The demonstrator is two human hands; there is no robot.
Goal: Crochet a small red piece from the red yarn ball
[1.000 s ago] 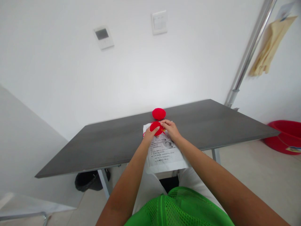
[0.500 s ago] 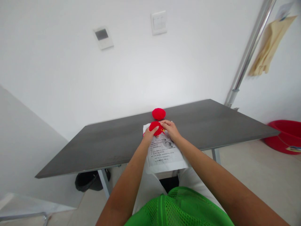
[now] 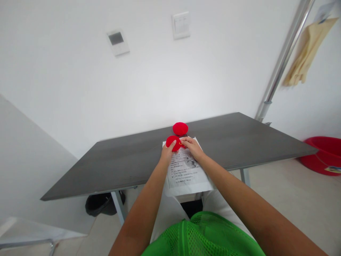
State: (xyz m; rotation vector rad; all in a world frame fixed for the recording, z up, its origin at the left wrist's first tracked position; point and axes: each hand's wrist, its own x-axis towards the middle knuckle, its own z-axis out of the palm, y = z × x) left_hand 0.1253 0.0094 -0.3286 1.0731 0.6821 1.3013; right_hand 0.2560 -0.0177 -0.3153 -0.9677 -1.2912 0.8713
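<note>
My left hand (image 3: 167, 154) grips a small round red crocheted piece (image 3: 172, 142) over the top of a printed paper sheet (image 3: 186, 170) on the dark grey table (image 3: 119, 163). My right hand (image 3: 192, 147) is closed in a pinch at the piece's right edge, where a small yellow thing, too small to name, shows. A second red round piece (image 3: 180, 128) lies on the table just behind, apart from both hands.
The paper hangs over the table's near edge above my lap. A black bin (image 3: 102, 204) stands under the table at left. A red basin (image 3: 323, 154) sits on the floor at right, beside a metal pole (image 3: 282, 62) with pale gloves (image 3: 305, 53) hanging.
The red piece in my hands has shifted slightly left and up; both hands stay on it. The other red piece has not moved.
</note>
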